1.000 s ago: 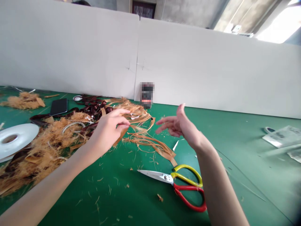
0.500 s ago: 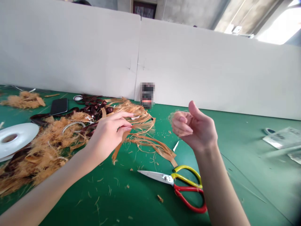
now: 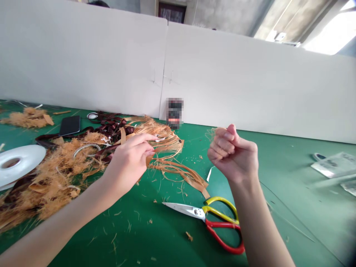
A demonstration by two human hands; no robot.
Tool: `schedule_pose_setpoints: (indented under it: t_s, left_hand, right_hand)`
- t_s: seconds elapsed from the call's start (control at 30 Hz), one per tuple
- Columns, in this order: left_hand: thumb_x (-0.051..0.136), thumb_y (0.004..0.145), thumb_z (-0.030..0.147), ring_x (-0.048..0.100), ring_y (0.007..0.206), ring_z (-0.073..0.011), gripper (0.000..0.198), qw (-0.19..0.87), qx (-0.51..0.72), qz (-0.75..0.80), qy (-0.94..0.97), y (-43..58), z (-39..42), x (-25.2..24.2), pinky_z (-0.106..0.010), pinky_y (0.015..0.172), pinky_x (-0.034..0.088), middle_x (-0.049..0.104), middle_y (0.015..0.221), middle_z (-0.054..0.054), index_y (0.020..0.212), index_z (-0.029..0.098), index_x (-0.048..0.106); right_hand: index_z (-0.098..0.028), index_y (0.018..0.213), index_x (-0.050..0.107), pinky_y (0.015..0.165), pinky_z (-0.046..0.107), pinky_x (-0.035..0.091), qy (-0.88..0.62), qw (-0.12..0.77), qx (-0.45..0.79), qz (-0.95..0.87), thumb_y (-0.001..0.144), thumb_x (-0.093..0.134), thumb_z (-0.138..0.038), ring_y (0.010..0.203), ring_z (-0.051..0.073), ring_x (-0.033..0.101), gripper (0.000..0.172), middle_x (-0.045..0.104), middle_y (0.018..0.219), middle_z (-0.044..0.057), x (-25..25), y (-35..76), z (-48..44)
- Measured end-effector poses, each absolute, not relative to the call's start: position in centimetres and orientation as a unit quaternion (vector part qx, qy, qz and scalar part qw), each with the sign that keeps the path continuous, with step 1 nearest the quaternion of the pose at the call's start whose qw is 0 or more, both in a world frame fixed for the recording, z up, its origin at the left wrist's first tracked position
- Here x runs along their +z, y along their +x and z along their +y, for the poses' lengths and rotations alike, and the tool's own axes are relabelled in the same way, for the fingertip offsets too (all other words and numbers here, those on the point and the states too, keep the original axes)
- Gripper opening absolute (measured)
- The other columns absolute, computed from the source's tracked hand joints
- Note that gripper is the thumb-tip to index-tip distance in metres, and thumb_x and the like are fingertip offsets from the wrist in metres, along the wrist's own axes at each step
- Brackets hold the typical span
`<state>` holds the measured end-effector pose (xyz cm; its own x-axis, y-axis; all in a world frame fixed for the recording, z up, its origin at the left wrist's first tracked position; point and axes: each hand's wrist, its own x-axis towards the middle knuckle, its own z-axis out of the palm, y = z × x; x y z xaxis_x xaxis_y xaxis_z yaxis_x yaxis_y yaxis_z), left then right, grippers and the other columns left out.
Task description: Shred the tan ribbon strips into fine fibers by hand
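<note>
Toward nine o'clock, one white tape roll (image 3: 18,161), one black phone (image 3: 69,125) and two heaps of shredded tan fibre (image 3: 47,174). Near center, one frayed bundle of tan fibre strips (image 3: 167,142), long axis slanting from eleven toward four o'clock; left hand (image 3: 126,167) with fingers pinched on one tan strip (image 3: 148,159). Right of center, right hand (image 3: 233,155) clenched around a thin fibre wisp (image 3: 211,132); below, one pair of red-and-yellow-handled scissors (image 3: 200,217), blades toward nine o'clock.

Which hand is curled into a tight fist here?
The right hand, closed around a wisp of pale fibre; the left hand has its fingers extended toward the strands.
</note>
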<state>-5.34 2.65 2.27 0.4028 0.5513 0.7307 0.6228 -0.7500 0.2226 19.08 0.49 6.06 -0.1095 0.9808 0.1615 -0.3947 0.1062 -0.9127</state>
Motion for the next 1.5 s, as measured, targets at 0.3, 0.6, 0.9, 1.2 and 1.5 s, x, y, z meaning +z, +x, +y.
schedule_pose_setpoints:
  t_s: [0.3,0.6,0.9,1.2,1.5]
  left_hand:
    - [0.046,0.085,0.000,0.069,0.082,-0.0173,0.024,0.026,-0.419,-0.339,-0.842,-5.1,1.5,2.6,-0.028,0.077,0.056,0.072,0.094,-0.010,0.074,0.012,0.064]
    - [0.046,0.090,0.022,0.068,0.068,-0.0158,0.012,-0.353,-0.364,-0.411,-0.758,-5.2,3.9,-1.7,-0.027,0.061,0.055,0.070,0.078,-0.004,0.084,0.018,0.056]
    - [0.051,0.085,0.018,0.065,0.066,-0.0151,0.010,-0.302,-0.350,-0.401,-0.791,-4.5,1.9,-2.2,-0.027,0.061,0.052,0.068,0.073,-0.003,0.081,0.018,0.060]
    - [0.041,0.075,0.000,0.054,0.070,-0.0192,0.024,-0.101,-0.361,-0.349,-0.859,-5.8,1.6,-0.5,-0.035,0.067,0.044,0.055,0.067,-0.004,0.066,0.020,0.050]
    - [0.047,0.088,0.009,0.061,0.065,-0.0134,0.013,-0.106,-0.349,-0.386,-0.847,-6.4,0.5,-0.4,-0.026,0.060,0.047,0.066,0.076,-0.002,0.086,0.018,0.055]
  right_hand:
    - [-0.026,0.060,0.048,0.036,0.028,0.009,-0.287,0.633,0.579,-0.427,0.077,0.069,-0.039,0.042,0.011,0.002,0.030,0.011,0.046,-0.009,6.3,19.0,0.2]
    - [-0.019,0.069,0.065,0.081,0.020,0.048,-0.323,0.603,0.537,-0.493,0.087,0.060,-0.021,0.094,0.011,0.060,0.018,0.065,0.087,0.002,3.7,18.1,-0.2]
    - [-0.024,0.065,0.052,0.057,0.020,0.049,-0.331,0.637,0.600,-0.353,0.088,0.050,-0.018,0.049,0.008,0.046,0.024,0.043,0.054,-0.005,2.7,18.8,0.0]
    - [-0.017,0.053,0.054,0.039,0.021,0.017,-0.424,0.655,0.477,-0.405,0.063,0.069,-0.008,0.045,0.004,0.024,0.020,0.041,0.059,-0.004,4.6,20.9,0.6]
    - [-0.014,0.075,0.068,0.036,0.020,0.021,-0.505,0.592,0.430,-0.457,0.069,0.073,-0.014,0.038,0.003,0.033,0.008,0.061,0.055,-0.001,3.9,22.2,-1.3]
